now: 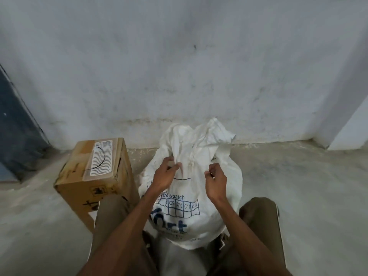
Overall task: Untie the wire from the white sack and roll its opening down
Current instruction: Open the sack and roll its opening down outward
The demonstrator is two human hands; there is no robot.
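A white woven sack (191, 196) printed with blue lettering is standing on the concrete floor (298, 196) between the person's knees, near a plastered wall (179, 66). Its top is bunching into a loose, crumpled neck (201, 140) that is leaning toward the wall. Just beside the sack on the person's left, a taped cardboard box (93, 176) is sitting with a thin black wire (99, 162) lying curved across its top; whether that is the sack's tie cannot be told, and no wire is showing clearly around the neck.

The left hand (164, 174) is reaching onto the fabric below the neck, its fingers blurring in motion, so whether they are pinching cloth cannot be told. The right hand (216, 181) is hovering at the sack's right shoulder with fingers curled, seemingly pinching something small, though what it is cannot be made out.

The risks look like these: the full, rounded sack is standing unsupported, so a hard pull on one side is likely to tip it over. Rolling the stiff weave unevenly is likely to leave the rim lopsided and springing back. A wire still caught in the folds could snag the cloth or prick a finger.
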